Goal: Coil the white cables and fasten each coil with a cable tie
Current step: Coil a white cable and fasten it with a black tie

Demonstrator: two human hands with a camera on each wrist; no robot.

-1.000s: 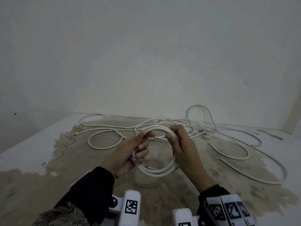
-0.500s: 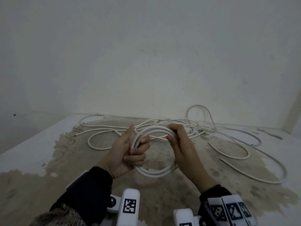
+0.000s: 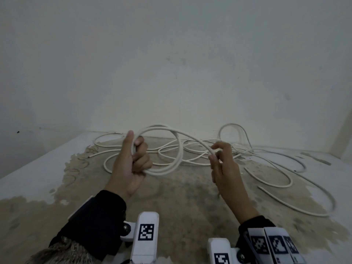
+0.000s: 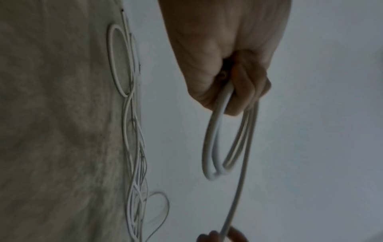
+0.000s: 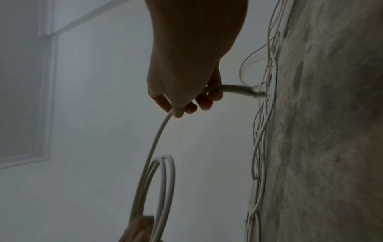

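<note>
The left hand (image 3: 131, 164) has its fingers curled round one side of a small coil (image 3: 167, 149) of white cable, thumb pointing up beside the loops, so the coil stands upright to the right of the fist and above the floor. From the top of the coil one free strand (image 3: 196, 142) arcs across to the right hand (image 3: 223, 164), which pinches it between thumb and fingertips; the two hands are well apart. In the right wrist view the strand's short end sticks out past the fingers (image 5: 204, 102) toward the floor. In the left wrist view the loops (image 4: 217, 147) hang below the closed fist. Behind both hands, the loose cables (image 3: 247, 155) lie tangled on the stained floor (image 3: 181, 197) near the wall (image 3: 171, 73).
</note>
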